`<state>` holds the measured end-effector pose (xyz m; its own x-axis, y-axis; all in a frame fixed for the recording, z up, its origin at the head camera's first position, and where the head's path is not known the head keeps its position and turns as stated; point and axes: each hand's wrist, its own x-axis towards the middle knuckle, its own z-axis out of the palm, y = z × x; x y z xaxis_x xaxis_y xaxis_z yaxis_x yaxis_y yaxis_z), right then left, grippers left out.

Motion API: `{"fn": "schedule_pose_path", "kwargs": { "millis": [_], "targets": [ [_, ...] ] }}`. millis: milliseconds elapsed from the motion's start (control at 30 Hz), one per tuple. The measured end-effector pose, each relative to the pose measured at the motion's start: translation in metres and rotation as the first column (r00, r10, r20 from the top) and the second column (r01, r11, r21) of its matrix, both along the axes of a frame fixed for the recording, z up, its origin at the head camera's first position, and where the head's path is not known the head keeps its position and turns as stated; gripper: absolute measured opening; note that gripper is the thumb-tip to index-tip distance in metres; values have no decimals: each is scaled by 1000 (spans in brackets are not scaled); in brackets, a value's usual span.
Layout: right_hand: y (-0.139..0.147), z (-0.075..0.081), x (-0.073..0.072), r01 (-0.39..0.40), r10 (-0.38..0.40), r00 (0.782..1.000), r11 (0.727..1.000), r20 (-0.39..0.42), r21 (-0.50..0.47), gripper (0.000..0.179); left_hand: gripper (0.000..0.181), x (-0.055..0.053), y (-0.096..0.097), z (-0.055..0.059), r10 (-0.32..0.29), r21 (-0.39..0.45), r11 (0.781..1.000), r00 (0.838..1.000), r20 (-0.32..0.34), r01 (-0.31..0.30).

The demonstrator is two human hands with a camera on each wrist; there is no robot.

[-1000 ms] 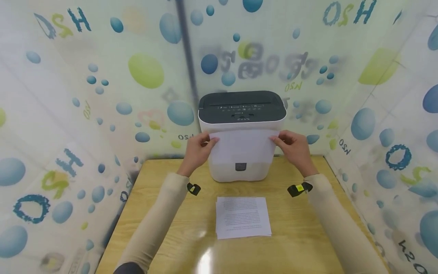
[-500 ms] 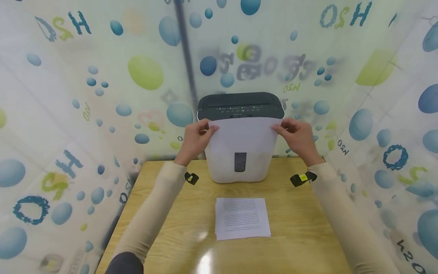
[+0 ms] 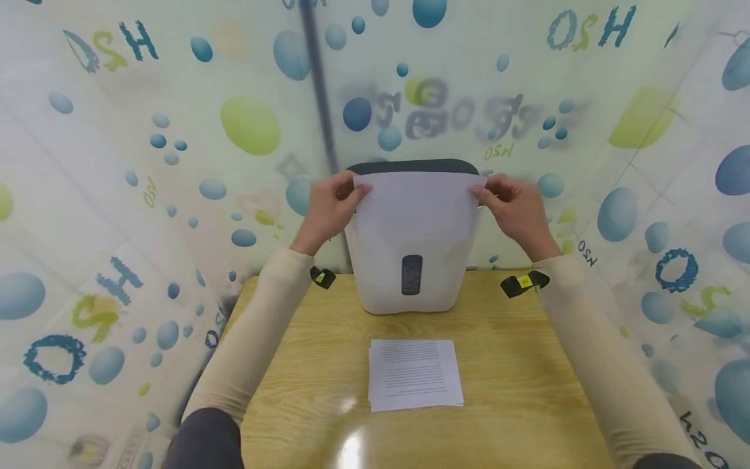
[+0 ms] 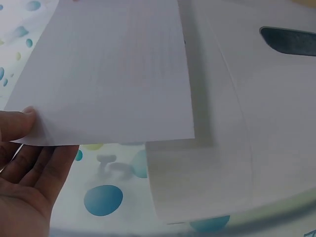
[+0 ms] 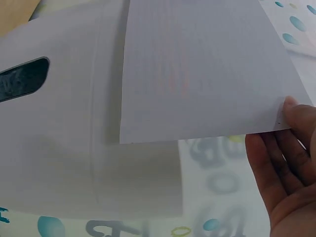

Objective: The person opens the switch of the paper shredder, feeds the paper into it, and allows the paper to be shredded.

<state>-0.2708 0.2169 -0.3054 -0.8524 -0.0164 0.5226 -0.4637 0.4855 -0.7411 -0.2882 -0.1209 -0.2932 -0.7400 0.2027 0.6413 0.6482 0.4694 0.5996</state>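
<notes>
A white sheet of paper (image 3: 417, 205) hangs between my two hands in front of a white paper shredder (image 3: 381, 286) with a dark top (image 3: 413, 167). My left hand (image 3: 331, 210) pinches the sheet's upper left corner between thumb and fingers. At the upper right corner, my right hand (image 3: 514, 212) pinches it the same way. The paper covers most of the shredder's top panel and its upper front. Both wrist views show the thumbs pressed on the sheet (image 4: 113, 74), whose free edge stands apart from the shredder's body (image 5: 59, 138).
A small stack of printed pages (image 3: 416, 376) lies on the wooden table (image 3: 316, 371), in front of the shredder. Patterned curtains (image 3: 252, 124) with blue and green spots close off the back and both sides.
Both hands have risen and spread slightly, lifting the sheet from the shredder's front to its top. The shredder's dark window is more exposed, while its top panel is now mostly covered.
</notes>
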Motion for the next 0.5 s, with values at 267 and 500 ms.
{"fn": "schedule_pose_path", "kwargs": {
  "millis": [267, 500],
  "targets": [
    [-1, 27, -9, -23, 22, 999, 1000, -44, -20, 27, 20, -12, -1, 24, 11, -6, 1000, 1000, -3, -11],
    [-3, 46, -21, -12, 11, 999, 1000, -40, -27, 25, 19, -20, -3, 40, 33, -1, 999, 999, -9, -33]
  ]
}}
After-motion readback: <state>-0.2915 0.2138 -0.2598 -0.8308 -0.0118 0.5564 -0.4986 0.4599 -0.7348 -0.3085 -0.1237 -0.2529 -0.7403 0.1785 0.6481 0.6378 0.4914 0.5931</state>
